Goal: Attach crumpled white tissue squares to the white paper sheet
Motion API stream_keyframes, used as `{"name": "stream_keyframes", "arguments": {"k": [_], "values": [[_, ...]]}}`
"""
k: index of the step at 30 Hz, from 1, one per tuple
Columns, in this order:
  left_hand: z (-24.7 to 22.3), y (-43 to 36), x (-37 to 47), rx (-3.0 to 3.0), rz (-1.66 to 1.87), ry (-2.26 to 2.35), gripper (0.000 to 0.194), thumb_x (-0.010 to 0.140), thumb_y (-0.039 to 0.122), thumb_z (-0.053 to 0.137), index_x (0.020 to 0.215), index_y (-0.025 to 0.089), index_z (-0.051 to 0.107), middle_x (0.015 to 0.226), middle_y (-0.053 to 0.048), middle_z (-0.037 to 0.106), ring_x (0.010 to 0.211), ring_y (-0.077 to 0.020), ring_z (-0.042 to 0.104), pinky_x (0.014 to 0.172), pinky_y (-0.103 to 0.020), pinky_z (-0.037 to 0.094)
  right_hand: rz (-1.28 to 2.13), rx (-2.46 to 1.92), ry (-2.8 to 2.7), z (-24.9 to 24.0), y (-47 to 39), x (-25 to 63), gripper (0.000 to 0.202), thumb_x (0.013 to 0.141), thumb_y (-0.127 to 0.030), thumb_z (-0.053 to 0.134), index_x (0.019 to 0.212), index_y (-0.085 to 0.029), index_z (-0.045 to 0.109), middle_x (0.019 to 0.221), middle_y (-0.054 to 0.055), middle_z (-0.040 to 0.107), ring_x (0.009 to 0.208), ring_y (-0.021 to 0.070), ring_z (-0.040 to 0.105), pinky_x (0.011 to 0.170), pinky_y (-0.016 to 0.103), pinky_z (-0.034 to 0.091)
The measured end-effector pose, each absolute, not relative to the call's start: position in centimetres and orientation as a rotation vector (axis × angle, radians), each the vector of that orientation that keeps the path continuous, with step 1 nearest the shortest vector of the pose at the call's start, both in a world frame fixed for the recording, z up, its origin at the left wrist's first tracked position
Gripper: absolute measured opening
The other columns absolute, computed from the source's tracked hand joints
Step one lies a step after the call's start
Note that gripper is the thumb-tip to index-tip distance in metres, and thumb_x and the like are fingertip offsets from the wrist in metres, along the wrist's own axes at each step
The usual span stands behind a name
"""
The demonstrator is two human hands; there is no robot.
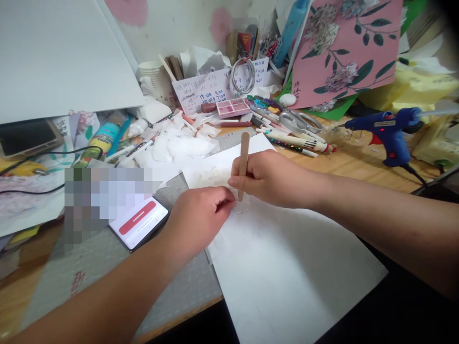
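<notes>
A flat wooden stick is gripped upright in my right hand, its lower end down at a small clear round piece on the white paper. Just left of the stick, my left hand has its thumb and index finger pinched together at the edge of that clear piece. What the left fingertips hold is too small to make out. The paper lies partly over a grey cutting mat and reaches past the table's front edge.
A lit phone lies left of my left hand. Crumpled white tissue is heaped behind it. Markers, scissors and a blue glue gun sit at the back and right. A pink floral board leans behind.
</notes>
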State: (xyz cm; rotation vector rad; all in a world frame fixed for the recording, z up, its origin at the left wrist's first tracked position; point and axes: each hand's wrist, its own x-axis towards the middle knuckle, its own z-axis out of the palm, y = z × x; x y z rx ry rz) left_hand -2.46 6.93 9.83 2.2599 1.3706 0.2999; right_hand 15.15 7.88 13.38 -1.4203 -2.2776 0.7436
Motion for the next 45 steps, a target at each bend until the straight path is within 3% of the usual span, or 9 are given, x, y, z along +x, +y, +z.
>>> {"name": "stream_keyframes", "arguments": {"k": [15, 25, 32, 39, 45], "values": [[10.1, 6.7, -2.4, 2.270, 0.319, 1.390, 0.015, 0.081, 0.026, 0.052, 0.083, 0.027, 0.067, 0.074, 0.007, 0.068, 0.063, -0.0124, 0.061, 0.056, -0.023, 0.040, 0.887, -1.417, -2.193, 13.4, 8.4, 15.2, 0.021, 0.085, -0.023, 0.051, 0.066, -0.017, 0.058, 0.063, -0.001, 0.059, 0.058, 0.0123, 0.050, 0.051, 0.024, 0.032], [10.1, 6.9, -2.4, 2.260, 0.282, 1.356, 0.019, 0.084, 0.028, 0.048, 0.088, 0.027, 0.067, 0.083, 0.005, 0.069, 0.073, -0.0153, 0.062, 0.064, -0.027, 0.043, 0.923, -1.399, -2.219, 13.4, 8.5, 15.2, 0.020, 0.084, -0.021, 0.051, 0.065, -0.017, 0.057, 0.062, -0.001, 0.056, 0.058, 0.0122, 0.049, 0.052, 0.024, 0.030], [10.8, 6.7, -2.7, 2.110, 0.285, 1.407, 0.010, 0.076, 0.023, 0.053, 0.077, 0.023, 0.062, 0.064, 0.006, 0.063, 0.053, -0.0113, 0.054, 0.050, -0.022, 0.039, 0.948, -1.408, -2.126, 13.4, 8.4, 15.4, 0.020, 0.085, -0.022, 0.052, 0.066, -0.017, 0.056, 0.062, -0.001, 0.056, 0.058, 0.0123, 0.049, 0.052, 0.024, 0.032], [10.8, 6.9, -2.8, 2.154, 0.286, 1.391, 0.014, 0.078, 0.023, 0.048, 0.075, 0.022, 0.061, 0.064, 0.005, 0.062, 0.055, -0.0114, 0.053, 0.051, -0.023, 0.038, 0.997, -1.174, -2.132, 13.6, 7.8, 15.1, 0.021, 0.087, -0.018, 0.052, 0.068, -0.015, 0.059, 0.063, -0.002, 0.056, 0.060, 0.0113, 0.050, 0.056, 0.023, 0.034], [10.9, 6.9, -2.9, 2.155, 0.274, 1.386, 0.012, 0.078, 0.023, 0.050, 0.077, 0.022, 0.061, 0.065, 0.005, 0.061, 0.054, -0.0112, 0.053, 0.049, -0.022, 0.036, 0.874, -1.280, -2.214, 12.8, 7.9, 15.2, 0.021, 0.086, -0.021, 0.051, 0.068, -0.016, 0.060, 0.062, -0.002, 0.056, 0.059, 0.0116, 0.049, 0.054, 0.023, 0.031]]}}
